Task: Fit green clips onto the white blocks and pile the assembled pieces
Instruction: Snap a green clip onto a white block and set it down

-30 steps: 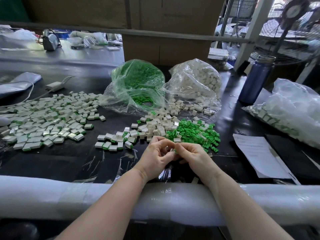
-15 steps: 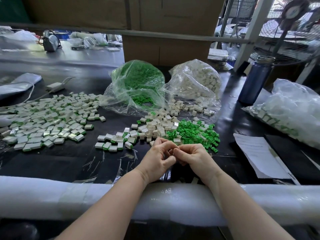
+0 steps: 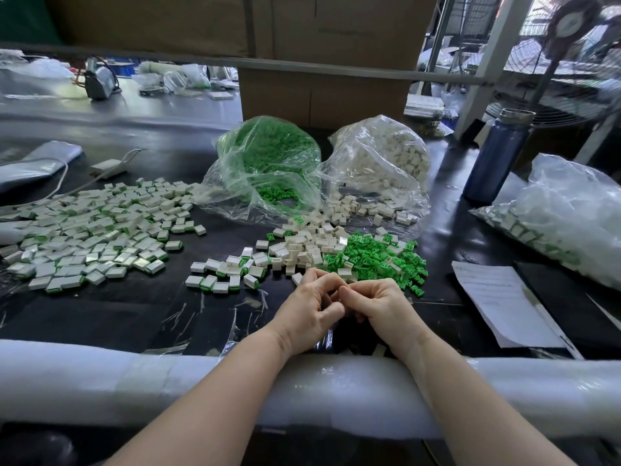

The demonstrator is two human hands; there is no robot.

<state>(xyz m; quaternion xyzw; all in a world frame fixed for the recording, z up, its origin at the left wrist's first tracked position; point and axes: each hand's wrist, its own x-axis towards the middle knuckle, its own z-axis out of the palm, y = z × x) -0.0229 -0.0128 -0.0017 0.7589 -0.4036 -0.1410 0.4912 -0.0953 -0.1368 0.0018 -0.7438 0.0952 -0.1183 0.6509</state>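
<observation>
Head view shows the left hand (image 3: 311, 306) and right hand (image 3: 379, 306) curled together, fingertips touching; what they pinch is hidden. Loose white blocks (image 3: 304, 248) and green clips (image 3: 376, 255) lie just beyond. A crooked clip may jam or slip away.

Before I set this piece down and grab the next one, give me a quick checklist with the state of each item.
1. Clip seated on the block: cannot tell. The left hand and right hand are curled together and hide the piece.
2. Loose green clips within reach: ok, heaped just beyond the right hand.
3. Loose white blocks within reach: ok, heaped beyond the left hand.
4. Room by the small pile of finished pieces: ok, bare table in front of it.
5. Big pile kept apart from loose parts: ok, a gap of table lies between.
</observation>
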